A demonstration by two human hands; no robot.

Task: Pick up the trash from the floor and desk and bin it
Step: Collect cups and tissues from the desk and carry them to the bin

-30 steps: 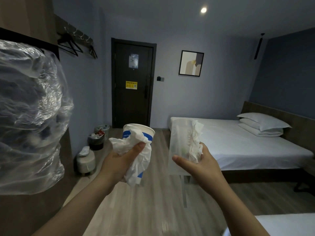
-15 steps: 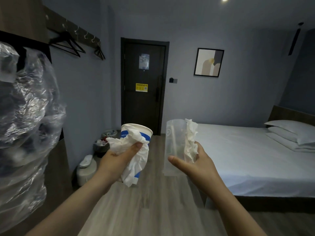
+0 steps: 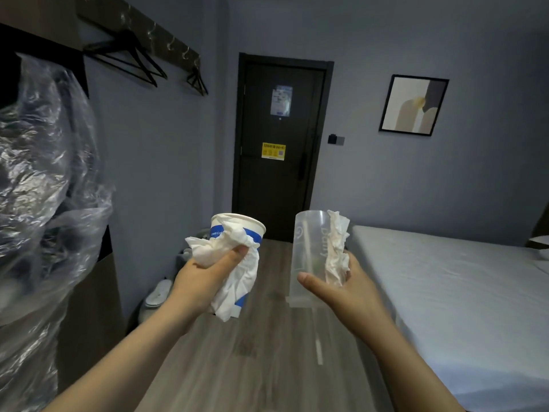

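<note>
My left hand [image 3: 202,281] grips a white paper cup with a blue band [image 3: 237,226] together with a crumpled white tissue [image 3: 237,263] wrapped over its side. My right hand [image 3: 341,288] holds a clear plastic cup [image 3: 307,248] upright, with a crumpled tissue [image 3: 337,248] pressed against its right side. Both are held at chest height above the wooden floor [image 3: 267,352]. The trash bin [image 3: 185,254] stands by the left wall near the door, mostly hidden behind my left hand and the paper cup.
A clear plastic-covered bundle [image 3: 44,188] hangs close on the left. A small white appliance [image 3: 154,301] sits on the floor by the left wall. A bed [image 3: 445,286] fills the right side. A dark door [image 3: 279,144] is straight ahead, hangers [image 3: 133,60] above left.
I have moved forward and turned left: the door and left wall are nearer, the bed and pillows slid right. The bin is now mostly behind my left hand. Both grips are unchanged.
</note>
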